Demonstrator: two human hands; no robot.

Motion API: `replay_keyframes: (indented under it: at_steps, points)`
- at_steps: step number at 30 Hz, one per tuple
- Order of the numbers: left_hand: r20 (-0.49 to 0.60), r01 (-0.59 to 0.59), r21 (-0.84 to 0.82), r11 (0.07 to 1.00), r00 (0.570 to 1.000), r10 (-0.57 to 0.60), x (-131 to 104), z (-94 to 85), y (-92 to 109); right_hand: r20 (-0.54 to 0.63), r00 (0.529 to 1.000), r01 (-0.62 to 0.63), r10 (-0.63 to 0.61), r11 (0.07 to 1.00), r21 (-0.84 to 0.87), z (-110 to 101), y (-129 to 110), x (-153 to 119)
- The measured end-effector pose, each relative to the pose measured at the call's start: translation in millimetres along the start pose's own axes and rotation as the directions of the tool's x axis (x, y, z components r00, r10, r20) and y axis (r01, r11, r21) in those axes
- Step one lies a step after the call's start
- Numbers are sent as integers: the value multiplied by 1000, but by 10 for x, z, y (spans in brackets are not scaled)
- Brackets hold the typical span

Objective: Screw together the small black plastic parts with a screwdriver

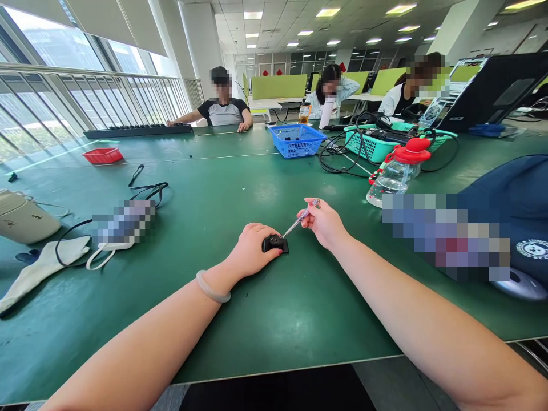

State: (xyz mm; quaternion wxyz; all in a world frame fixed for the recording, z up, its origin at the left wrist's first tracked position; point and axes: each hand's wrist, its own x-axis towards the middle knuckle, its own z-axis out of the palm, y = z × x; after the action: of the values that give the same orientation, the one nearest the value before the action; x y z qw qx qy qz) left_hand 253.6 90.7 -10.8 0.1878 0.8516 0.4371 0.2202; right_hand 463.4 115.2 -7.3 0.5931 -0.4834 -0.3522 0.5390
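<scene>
A small black device [275,244] with a round part on top rests on the green table [274,319]. Fingers and thumb of my left hand [254,249] grip it from the left side. My right hand [323,222], to the right and slightly higher, pinches a thin screwdriver [294,226] with a clear handle. The screwdriver slants down to the left, and its tip meets the upper edge of the black device; the exact contact point is too small to tell.
Right of my hands stand a red-lidded bottle [391,181] and a dark blue bag [509,188]. Farther back are a blue basket [297,142], a green basket [363,147] with cables and a red tray [103,156]. A white pouch [47,262] lies left. Several people sit beyond.
</scene>
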Motion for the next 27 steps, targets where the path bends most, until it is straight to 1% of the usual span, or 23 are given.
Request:
replay_keyframes:
  at_steps: [5, 10, 14, 17, 19, 21, 24, 27]
  points:
    - [-10, 0, 12, 1000, 1000, 0, -3, 2, 5, 21, 998, 55, -54, 998, -22, -8, 10, 9]
    - [-51, 51, 40, 998, 998, -49, -1, 10, -6, 53, 982, 185, -183, 982, -42, -15, 33, 15]
    - [-92, 122, 63, 990, 989, -116, 9, 3, -13, 149, 939, 319, -309, 947, -46, 0, 23, -18]
    - [-121, 176, 80, 981, 979, -165, 14, -6, -17, 241, 897, 397, -371, 915, -67, 19, -8, -81]
    - [-124, 199, 83, 977, 974, -188, 17, -8, -27, 296, 858, 469, -419, 875, -121, 28, -37, -138]
    - [-119, 213, 86, 973, 972, -202, 21, -6, -42, 359, 803, 568, -476, 795, -215, 31, -72, -203]
    - [-123, 226, 93, 970, 969, -214, 26, 0, -62, 494, 680, 723, -542, 607, -329, 38, -123, -303]
    - [-123, 214, 93, 972, 972, -202, 26, 3, -69, 649, 540, 837, -536, 424, -347, 64, -142, -385]
